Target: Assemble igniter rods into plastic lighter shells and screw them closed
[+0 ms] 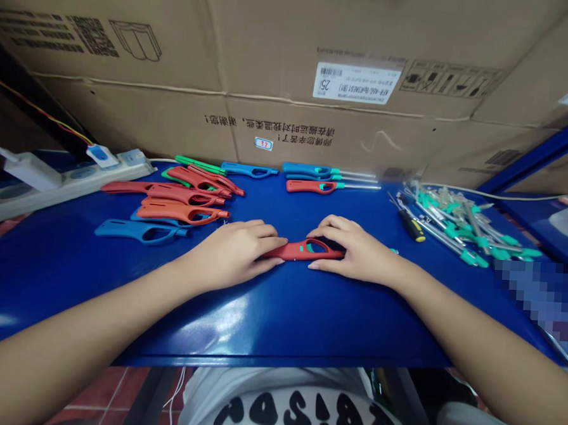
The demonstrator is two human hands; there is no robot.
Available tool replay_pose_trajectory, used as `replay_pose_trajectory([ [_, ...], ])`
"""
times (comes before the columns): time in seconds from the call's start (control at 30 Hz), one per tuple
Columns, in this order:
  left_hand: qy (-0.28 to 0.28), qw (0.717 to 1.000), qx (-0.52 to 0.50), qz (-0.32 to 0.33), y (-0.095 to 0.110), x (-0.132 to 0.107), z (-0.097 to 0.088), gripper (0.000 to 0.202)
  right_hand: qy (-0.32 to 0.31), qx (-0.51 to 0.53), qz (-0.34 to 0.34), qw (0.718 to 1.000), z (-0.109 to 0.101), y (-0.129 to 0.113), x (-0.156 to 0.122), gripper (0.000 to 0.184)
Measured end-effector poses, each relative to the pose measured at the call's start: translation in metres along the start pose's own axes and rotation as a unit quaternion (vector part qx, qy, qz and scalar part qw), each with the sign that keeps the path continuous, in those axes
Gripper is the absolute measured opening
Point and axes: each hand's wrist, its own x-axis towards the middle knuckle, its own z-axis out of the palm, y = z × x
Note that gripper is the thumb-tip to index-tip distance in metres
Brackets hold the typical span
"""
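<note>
A red long-nosed gas lighter point(292, 251) with a green trigger lies level just above or on the blue table, between my hands. My left hand point(239, 251) is closed around its handle end, thumb below and fingers above. My right hand point(358, 251) grips the other end near the trigger loop, with the fingers curled over it. The nozzle is largely hidden behind the right hand; a bit of green shows beyond it. Left of my left hand lie red lighter casings point(184, 194), an orange-red casing point(179, 211) and a blue casing point(137, 231).
Behind my hands lie lighters with metal nozzles point(333, 187) and a blue casing point(248, 170). At right are a pile of metal tubes with green parts point(464, 228) and a screwdriver point(411, 225). A power strip point(76, 189) sits at left; cardboard boxes point(272, 66) wall the back.
</note>
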Motion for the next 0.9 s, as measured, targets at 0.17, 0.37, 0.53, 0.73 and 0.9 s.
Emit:
replay_pose_trajectory([
  [0.17, 0.005, 1.000, 0.004, -0.010, 0.000, -0.001, 0.004, 0.025, -0.008, -0.007, -0.016, 1.000, -0.001, -0.001, 0.000, 0.034],
  [0.37, 0.012, 0.999, 0.041, -0.012, 0.000, -0.001, 0.007, 0.028, -0.007, -0.031, -0.017, 0.999, 0.002, -0.001, 0.001, 0.036],
  [0.53, -0.002, 0.993, 0.114, 0.007, 0.007, -0.001, 0.006, 0.027, -0.015, -0.139, -0.044, 0.989, 0.003, -0.006, 0.001, 0.038],
  [0.73, 0.026, 0.992, 0.122, 0.008, 0.004, -0.002, 0.012, 0.033, 0.003, -0.196, -0.079, 0.977, 0.004, -0.006, -0.001, 0.035],
  [0.9, 0.070, 0.992, 0.101, 0.009, -0.002, -0.001, 0.017, 0.034, 0.022, -0.211, -0.121, 0.970, 0.002, -0.004, -0.001, 0.031],
])
